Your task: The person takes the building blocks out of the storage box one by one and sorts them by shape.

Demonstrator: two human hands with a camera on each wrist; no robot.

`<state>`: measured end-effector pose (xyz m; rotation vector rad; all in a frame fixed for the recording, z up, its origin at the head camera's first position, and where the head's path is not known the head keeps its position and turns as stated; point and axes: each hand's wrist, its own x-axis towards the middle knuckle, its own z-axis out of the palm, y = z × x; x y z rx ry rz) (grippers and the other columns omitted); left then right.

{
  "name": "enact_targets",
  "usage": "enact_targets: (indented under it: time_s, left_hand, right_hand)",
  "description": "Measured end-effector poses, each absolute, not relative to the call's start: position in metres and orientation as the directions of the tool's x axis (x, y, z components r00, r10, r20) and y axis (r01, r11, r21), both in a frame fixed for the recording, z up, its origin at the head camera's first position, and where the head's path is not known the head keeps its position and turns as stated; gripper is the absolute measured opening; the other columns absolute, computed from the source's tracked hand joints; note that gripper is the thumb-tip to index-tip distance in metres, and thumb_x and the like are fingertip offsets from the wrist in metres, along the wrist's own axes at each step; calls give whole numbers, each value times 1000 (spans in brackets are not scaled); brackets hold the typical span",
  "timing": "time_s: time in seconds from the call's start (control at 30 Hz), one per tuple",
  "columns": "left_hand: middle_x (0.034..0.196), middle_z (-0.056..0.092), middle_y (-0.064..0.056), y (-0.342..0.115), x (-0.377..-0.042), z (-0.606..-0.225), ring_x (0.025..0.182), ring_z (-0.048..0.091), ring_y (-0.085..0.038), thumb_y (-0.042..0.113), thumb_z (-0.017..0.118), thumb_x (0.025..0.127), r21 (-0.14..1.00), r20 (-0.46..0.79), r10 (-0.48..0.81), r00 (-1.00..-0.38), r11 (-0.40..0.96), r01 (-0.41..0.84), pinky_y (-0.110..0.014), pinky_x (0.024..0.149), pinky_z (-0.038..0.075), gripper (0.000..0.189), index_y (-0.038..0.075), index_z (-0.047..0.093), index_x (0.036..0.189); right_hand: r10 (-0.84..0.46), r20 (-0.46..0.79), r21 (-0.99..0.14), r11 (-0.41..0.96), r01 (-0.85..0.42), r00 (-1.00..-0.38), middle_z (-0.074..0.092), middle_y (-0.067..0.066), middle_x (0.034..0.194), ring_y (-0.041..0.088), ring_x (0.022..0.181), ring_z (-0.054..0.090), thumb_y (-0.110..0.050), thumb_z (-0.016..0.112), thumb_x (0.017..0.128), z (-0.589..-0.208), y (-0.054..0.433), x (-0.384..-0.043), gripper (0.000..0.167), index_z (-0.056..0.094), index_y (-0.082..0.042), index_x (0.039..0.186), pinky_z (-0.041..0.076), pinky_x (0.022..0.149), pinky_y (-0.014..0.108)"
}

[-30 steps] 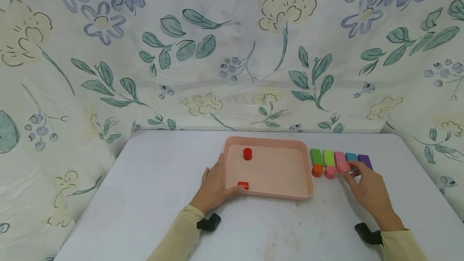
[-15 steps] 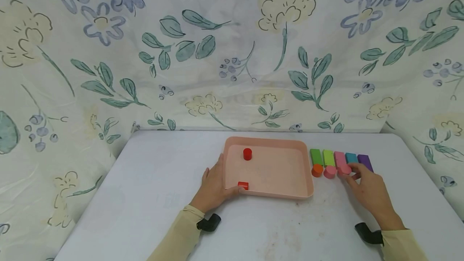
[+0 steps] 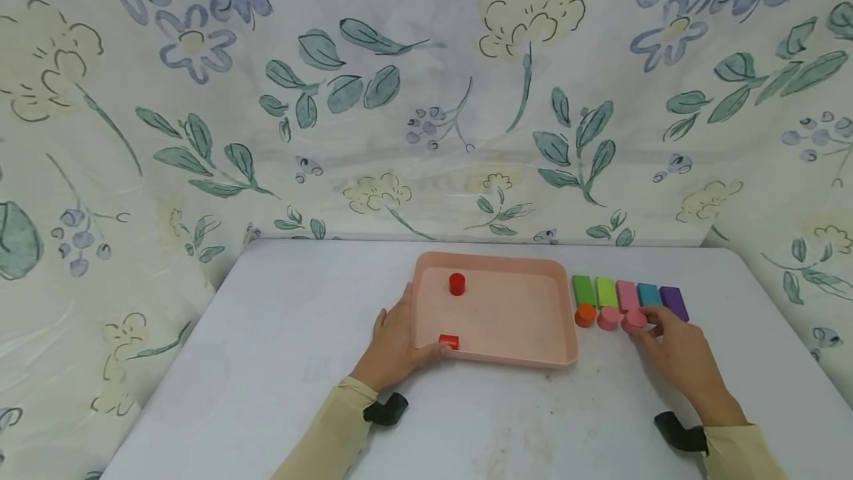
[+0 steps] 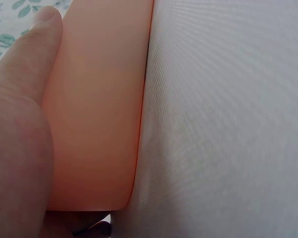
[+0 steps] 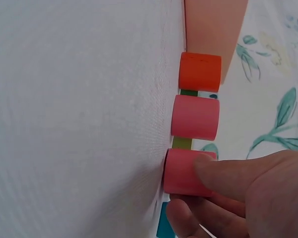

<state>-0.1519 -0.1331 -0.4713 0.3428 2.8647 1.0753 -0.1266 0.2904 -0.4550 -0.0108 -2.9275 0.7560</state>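
My left hand (image 3: 396,343) holds the near left corner of a peach tray (image 3: 506,308); its thumb lies along the front wall (image 4: 97,124) in the left wrist view. Inside the tray are a red cylinder (image 3: 456,284) standing near the back and another red piece (image 3: 449,341) by the front wall, partly hidden. To the tray's right, my right hand (image 3: 689,358) pinches a pink cylinder (image 5: 183,171) between thumb and fingers, low at the table. A second pink cylinder (image 5: 196,118) and an orange cylinder (image 5: 200,72) stand in line beside it.
Behind the cylinders lies a row of blocks: green (image 3: 583,290), lime (image 3: 606,291), pink (image 3: 626,295), blue (image 3: 649,295) and purple (image 3: 674,303). The white table (image 3: 300,310) ends at a floral cloth (image 3: 440,198) at the back.
The pinched pink cylinder has shifted slightly toward the table's front, away from the pink block and into line with the other cylinders. My left hand stays at the tray.
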Motion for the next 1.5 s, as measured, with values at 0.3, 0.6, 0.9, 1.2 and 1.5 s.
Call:
enact_targets:
  time_s: [0.3, 0.6, 0.9, 1.2, 1.5]
  left_hand:
    - [165, 24, -8, -133, -153, -471, 151, 24, -27, 68, 74, 76, 655, 13, 228, -974, 734, 180, -66, 118, 2, 124, 7, 9, 162]
    - [164, 26, -13, -133, -154, -470, 150, 24, -32, 64, 76, 76, 637, -2, 229, -973, 750, 175, -65, 118, 3, 125, 2, 7, 161]
    - [163, 28, -16, -135, -154, -469, 149, 26, -35, 62, 76, 77, 621, 11, 233, -972, 761, 189, -66, 118, 5, 124, -1, 8, 160]
    - [164, 27, -14, -134, -153, -470, 150, 25, -33, 63, 76, 76, 647, 18, 238, -971, 738, 192, -67, 117, 4, 125, 2, 9, 161]
    - [164, 27, -11, -135, -152, -472, 150, 24, -30, 66, 76, 75, 654, 23, 244, -969, 730, 199, -68, 117, 6, 125, 6, 9, 162]
  right_hand:
    - [59, 38, -479, 877, 34, -998, 63, 34, 113, 43, 92, 62, -12, 67, 95, -456, 291, -129, 46, 51, 13, 130, 57, 78, 54]
    - [70, 33, -489, 871, 45, -997, 62, 34, 116, 43, 95, 62, -16, 67, 95, -450, 291, -130, 48, 50, 12, 131, 57, 76, 53]
    - [70, 74, -499, 867, 24, -995, 61, 34, 116, 44, 96, 60, -19, 67, 96, -439, 289, -124, 50, 51, 12, 131, 58, 72, 52]
    - [20, 148, -489, 871, -56, -989, 66, 27, 107, 36, 89, 61, -20, 69, 95, -436, 271, -124, 46, 56, 8, 130, 55, 65, 41]
    - [-32, 176, -509, 853, -118, -984, 66, 26, 111, 37, 94, 62, -17, 71, 94, -434, 248, -126, 44, 58, 8, 128, 58, 78, 53]
